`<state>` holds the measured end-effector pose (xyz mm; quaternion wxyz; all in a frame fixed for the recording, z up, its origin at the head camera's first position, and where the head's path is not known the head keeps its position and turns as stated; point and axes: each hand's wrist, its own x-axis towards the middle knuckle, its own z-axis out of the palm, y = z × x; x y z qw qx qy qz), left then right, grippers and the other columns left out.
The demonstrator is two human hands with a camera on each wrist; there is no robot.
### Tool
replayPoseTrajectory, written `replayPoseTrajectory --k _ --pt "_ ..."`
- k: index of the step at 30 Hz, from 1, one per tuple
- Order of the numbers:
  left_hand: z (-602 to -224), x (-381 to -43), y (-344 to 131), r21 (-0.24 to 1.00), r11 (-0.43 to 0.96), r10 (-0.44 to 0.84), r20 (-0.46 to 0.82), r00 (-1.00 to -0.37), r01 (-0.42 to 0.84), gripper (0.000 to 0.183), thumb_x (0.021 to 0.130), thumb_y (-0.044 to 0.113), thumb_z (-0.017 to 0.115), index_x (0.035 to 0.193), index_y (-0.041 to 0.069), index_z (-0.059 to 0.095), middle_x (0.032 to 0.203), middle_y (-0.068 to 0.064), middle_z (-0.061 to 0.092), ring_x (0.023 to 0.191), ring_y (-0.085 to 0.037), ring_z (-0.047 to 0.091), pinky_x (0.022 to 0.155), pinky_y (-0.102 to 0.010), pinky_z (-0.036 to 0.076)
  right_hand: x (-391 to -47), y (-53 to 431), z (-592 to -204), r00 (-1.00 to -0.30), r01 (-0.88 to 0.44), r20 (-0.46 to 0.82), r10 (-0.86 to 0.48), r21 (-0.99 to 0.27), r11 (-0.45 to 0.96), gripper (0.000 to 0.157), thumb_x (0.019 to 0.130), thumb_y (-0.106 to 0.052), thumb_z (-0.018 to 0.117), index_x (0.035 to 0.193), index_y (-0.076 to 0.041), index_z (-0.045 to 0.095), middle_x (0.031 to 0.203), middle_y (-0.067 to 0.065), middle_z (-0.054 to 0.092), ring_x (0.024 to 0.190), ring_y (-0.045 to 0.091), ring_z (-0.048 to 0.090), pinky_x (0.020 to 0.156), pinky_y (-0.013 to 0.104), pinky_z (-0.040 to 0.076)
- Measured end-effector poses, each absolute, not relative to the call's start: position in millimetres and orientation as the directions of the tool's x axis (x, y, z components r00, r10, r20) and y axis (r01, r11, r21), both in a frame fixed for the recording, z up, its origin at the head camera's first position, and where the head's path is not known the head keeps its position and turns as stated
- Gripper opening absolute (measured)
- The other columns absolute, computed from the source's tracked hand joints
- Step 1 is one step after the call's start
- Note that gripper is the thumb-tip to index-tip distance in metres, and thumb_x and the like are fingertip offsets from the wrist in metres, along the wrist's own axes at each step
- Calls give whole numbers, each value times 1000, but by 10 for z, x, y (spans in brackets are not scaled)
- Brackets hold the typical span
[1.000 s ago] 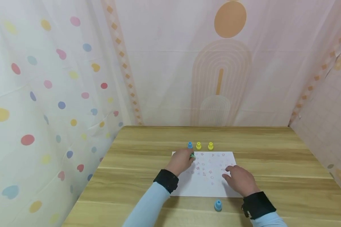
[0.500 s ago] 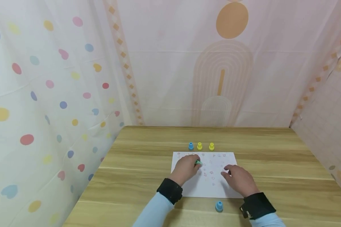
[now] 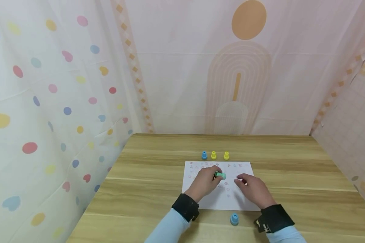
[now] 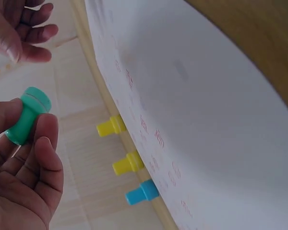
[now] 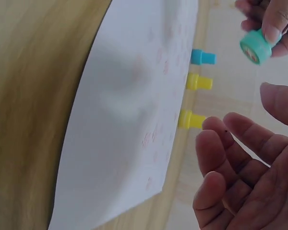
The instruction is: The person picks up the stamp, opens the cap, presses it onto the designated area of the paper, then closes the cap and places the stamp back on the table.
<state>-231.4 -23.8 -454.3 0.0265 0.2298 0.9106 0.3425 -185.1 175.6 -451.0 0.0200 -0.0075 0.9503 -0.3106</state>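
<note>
My left hand pinches a green toy stamp between thumb and fingers, above the white sheet of paper. The stamp lies tilted on its side; in the right wrist view its round printing face shows a reddish pattern. My right hand hovers over the right part of the sheet, a short way from the stamp. Its fingers are loosely bent with nothing between them, as the right wrist view shows. Small red and bluish prints are scattered over the paper's far half.
Behind the sheet stand a blue stamp and two yellow stamps, one left and one right. Another blue stamp stands near the front, below the paper. Patterned curtains hang around the wooden table.
My left hand has moved right and nearer with the green stamp, from the paper's far left toward its middle, and the stamp has tipped over. My right hand has shifted slightly left.
</note>
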Motion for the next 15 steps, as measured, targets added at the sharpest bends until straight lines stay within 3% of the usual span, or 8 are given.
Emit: replayPoseTrajectory --k 7,15 --pt "-4543 -2253 -174 733 546 460 143 -876 406 17 96 18 67 112 12 66 85 9 59 73 -8 50 65 -21 45 -1869 1740 -4493 -994 68 -112 -19 -722 689 47 103 -41 52 130 -4 62 112 10 67 95 24 60 83 46 52" --pt "-4555 -2211 -96 799 445 482 167 -860 404 14 95 15 68 109 14 66 87 10 60 74 -6 51 65 -20 46 -1859 1728 -4455 -981 136 -187 -50 -849 511 51 106 -44 42 126 -1 61 102 6 65 86 20 57 78 38 45"
